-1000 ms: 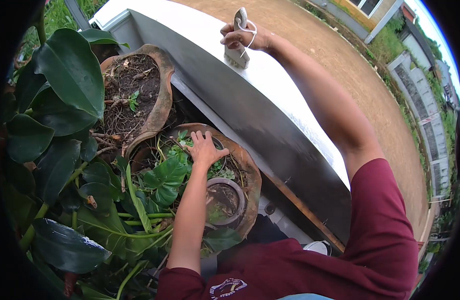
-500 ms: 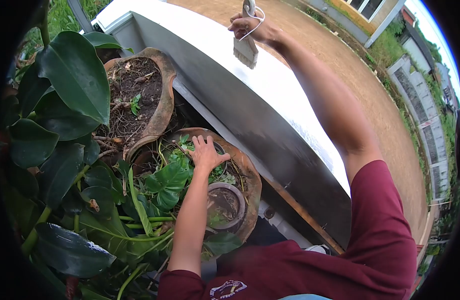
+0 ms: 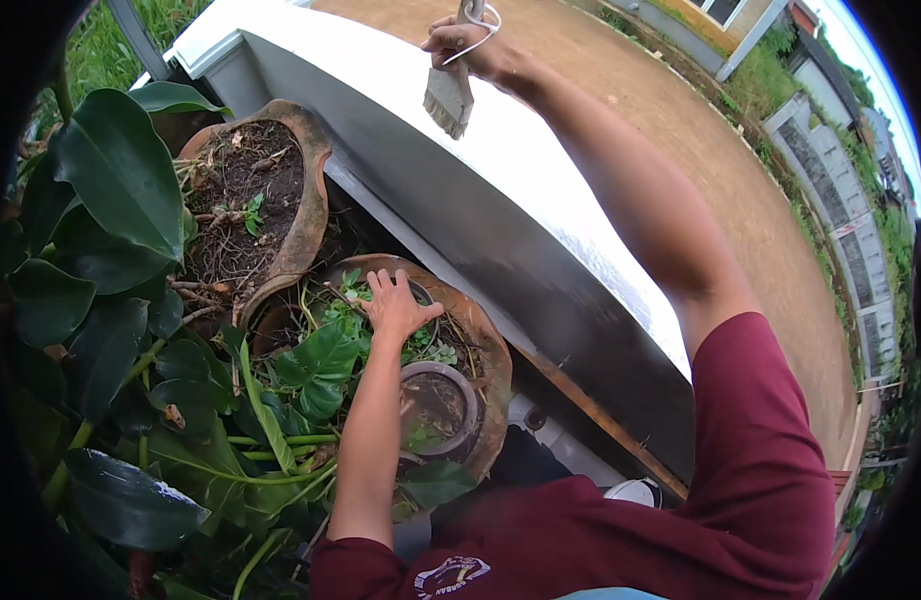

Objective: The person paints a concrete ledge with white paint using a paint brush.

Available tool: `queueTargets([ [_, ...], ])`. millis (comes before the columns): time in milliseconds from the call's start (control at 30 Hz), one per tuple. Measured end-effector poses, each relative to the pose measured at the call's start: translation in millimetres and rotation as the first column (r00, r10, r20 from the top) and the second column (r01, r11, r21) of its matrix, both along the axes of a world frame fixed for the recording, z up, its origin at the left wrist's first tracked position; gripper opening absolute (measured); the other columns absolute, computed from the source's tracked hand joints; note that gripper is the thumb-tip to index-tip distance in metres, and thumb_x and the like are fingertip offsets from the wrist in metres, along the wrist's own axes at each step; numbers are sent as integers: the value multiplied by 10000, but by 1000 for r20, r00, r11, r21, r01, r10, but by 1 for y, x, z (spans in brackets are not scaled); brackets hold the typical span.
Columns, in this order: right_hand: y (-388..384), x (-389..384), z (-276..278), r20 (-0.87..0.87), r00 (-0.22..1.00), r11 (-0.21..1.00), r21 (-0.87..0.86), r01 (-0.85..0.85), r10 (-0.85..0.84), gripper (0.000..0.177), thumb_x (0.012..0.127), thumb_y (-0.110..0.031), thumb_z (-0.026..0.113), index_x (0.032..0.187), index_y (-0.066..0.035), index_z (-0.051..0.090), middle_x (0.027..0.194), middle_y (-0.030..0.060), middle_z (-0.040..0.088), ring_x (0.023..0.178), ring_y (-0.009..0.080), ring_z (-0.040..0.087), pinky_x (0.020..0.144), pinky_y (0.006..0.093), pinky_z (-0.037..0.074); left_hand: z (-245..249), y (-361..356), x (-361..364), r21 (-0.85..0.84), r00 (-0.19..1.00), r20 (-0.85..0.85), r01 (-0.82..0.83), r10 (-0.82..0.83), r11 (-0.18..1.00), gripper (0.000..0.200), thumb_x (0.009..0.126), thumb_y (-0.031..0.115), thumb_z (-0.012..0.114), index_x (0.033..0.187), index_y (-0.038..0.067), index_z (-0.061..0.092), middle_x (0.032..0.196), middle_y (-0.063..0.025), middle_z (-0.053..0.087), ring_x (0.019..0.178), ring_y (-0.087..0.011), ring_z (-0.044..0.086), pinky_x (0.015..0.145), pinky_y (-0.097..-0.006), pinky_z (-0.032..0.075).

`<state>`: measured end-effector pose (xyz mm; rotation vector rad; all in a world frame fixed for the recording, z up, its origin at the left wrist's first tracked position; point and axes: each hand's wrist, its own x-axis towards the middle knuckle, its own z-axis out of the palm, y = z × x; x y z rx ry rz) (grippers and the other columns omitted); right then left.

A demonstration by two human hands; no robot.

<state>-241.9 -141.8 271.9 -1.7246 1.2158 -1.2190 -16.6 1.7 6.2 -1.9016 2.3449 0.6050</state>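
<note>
My right hand (image 3: 470, 48) is closed round the handle of a paintbrush (image 3: 447, 98), and a white cord loops round the handle by my fingers. The bristles point down, over the white top of a wall (image 3: 380, 105). That top looks glossy along its right part. With fingers spread, my left hand (image 3: 395, 305) is at the far part of a large clay pot (image 3: 488, 345), over small green leaves and the rim of an inner pot. A small round pot (image 3: 467, 400) sits inside the large one, below my left hand.
A second clay pot (image 3: 305, 215) with soil, roots and a seedling stands further left. Big dark leaves (image 3: 120, 165) crowd the left side. The wall's grey side (image 3: 540, 290) drops beside the pots. Beyond it lies brown ground (image 3: 700, 170).
My right hand and the paintbrush have moved left along the white wall top. The whole view has shifted slightly; my left hand keeps its place at the pot.
</note>
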Motion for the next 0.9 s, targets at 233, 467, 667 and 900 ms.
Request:
queueTargets([
  [233,101,-81,-9,-188,967,882,410,234,-169,97,810,-106,656,783,-24,612,702,57,592,661,115,593,570,263,460,-1,2,1,13,1000,5,16,-16,1000,982,661,557,802,1417,45,440,1488,-235,349,1451,-411,229,1043,-751,280],
  [467,67,-33,13,-40,980,976,-102,191,-195,280,812,-249,621,769,27,639,719,78,593,699,184,582,706,364,489,0,1,-1,6,1000,14,12,-12,1000,988,662,558,802,1420,41,436,1487,-234,355,1449,-412,240,1043,-723,317],
  [667,54,-30,1,-213,977,991,-131,-8,-20,247,874,-182,641,701,-64,509,647,-24,484,649,88,502,610,274,427,0,1,-2,0,1000,19,18,-18,1000,975,661,556,803,1404,35,448,1474,-238,364,1445,-414,245,1045,-720,317],
  [900,52,-36,-22,-32,997,992,-101,69,-73,221,867,-178,602,704,-42,541,670,21,534,656,104,527,641,291,444,0,1,-2,-11,1000,13,11,-10,1000,977,655,548,813,1403,37,450,1478,-237,361,1449,-414,238,1051,-734,291],
])
